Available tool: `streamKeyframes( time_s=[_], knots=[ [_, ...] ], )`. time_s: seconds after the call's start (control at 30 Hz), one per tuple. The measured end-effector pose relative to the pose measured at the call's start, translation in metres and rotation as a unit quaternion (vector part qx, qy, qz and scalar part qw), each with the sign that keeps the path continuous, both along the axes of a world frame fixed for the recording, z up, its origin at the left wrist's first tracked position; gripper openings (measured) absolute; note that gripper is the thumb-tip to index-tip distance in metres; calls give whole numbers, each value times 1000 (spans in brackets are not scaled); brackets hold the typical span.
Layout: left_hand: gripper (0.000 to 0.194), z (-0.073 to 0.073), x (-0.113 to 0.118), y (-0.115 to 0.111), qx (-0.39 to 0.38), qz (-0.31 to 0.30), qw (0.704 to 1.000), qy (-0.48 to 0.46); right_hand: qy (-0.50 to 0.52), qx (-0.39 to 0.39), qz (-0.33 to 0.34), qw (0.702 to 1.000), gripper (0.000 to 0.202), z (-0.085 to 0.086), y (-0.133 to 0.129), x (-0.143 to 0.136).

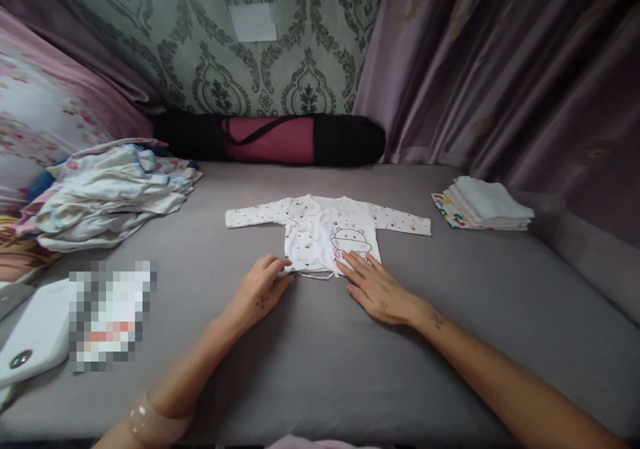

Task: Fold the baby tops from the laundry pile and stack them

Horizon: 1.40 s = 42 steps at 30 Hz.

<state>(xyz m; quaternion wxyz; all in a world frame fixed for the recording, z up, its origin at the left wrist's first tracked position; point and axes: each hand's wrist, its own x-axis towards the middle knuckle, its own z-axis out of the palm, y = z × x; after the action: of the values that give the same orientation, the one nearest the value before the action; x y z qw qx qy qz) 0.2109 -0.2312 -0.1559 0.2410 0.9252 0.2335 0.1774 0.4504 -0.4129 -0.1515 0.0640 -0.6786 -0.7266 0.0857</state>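
Note:
A white baby shirt (310, 235) with small prints and a cartoon animal face on one side lies spread flat, both sleeves stretched out sideways. At its lower left corner is my left hand (263, 289), fingers bent and thumb apart from them, with nothing visibly gripped. My right hand (377, 289) rests palm down with its fingers spread over the shirt's lower right part, covering some of the animal print. A thin white tie shows along the bottom hem between my hands.
Grey sheet (320, 355) lies underneath. Rumpled baby clothes (115, 189) are heaped at left, a folded cloth stack (485, 202) at right. A black and maroon long bag (270, 140) lies along the wall. A white device (37, 329) and a blurred-out item (113, 315) sit near left.

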Motion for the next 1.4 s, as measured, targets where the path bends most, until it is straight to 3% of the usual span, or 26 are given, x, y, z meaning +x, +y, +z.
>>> streamKeyframes(
  time_s=[0.17,0.23,0.33,0.47,0.57,0.7,0.83,0.93,1.2,1.4],
  knots=[
    [35,-7,-9,6,-21,45,999,-3,54,-13,9,998,51,22,-12,-9],
    [38,-8,-5,6,-38,55,998,-8,79,-12,-11,997,44,34,3,-5],
    [40,-8,6,5,-65,84,994,-2,98,15,-84,992,44,40,51,9],
    [40,-10,17,1,-81,111,991,12,55,59,-172,982,44,17,120,24],
    [34,-15,19,0,-70,109,992,-9,31,19,-221,975,59,-5,144,27],
    [29,-21,19,-2,-44,99,992,-58,50,17,-226,973,63,-11,141,20],
    [26,-17,23,-6,8,98,992,-82,73,28,-150,986,64,-3,131,1],
    [23,-10,23,-7,44,70,994,-77,64,10,-111,992,64,-8,127,-11],
    [39,7,2,15,93,-93,990,59,11,35,-97,995,64,-19,125,-14],
    [38,8,-2,19,104,-98,985,96,2,30,-99,995,63,-22,127,-15]
  ],
)
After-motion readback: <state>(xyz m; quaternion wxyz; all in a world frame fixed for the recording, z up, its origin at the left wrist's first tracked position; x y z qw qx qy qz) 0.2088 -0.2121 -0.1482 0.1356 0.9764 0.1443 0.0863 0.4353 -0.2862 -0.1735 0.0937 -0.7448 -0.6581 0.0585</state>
